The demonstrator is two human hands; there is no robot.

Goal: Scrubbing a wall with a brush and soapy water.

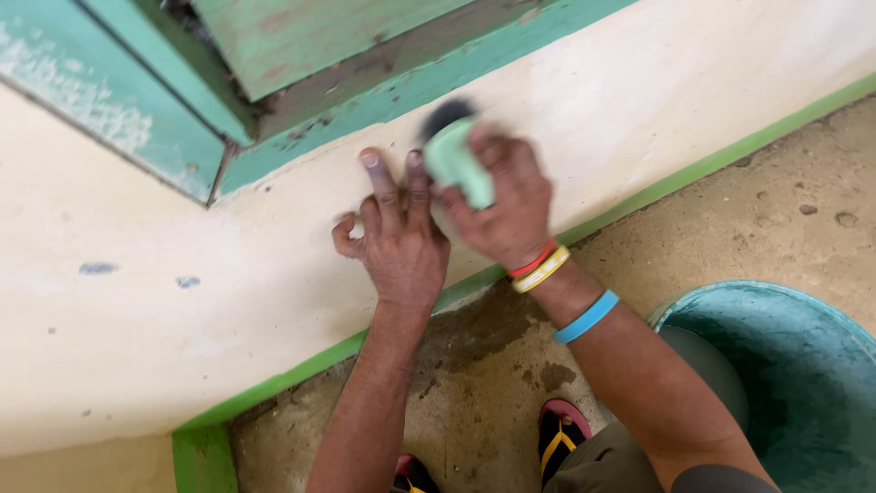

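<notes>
My right hand (511, 205) grips a paintbrush (456, 155) with a pale green handle and dark bristles, blurred by motion. The bristles point up toward the green strip (411, 87) under the window frame. My left hand (397, 233) lies flat against the cream wall (137, 301) just left of the brush, with its fingers spread and pointing up. Red, yellow and blue bands circle my right wrist.
A worn green window frame (137, 100) fills the top left. A bright green skirting band (693, 169) runs along the wall's base. A teal basin (785, 365) stands on the concrete floor (484, 383) at the right. My sandalled feet show at the bottom.
</notes>
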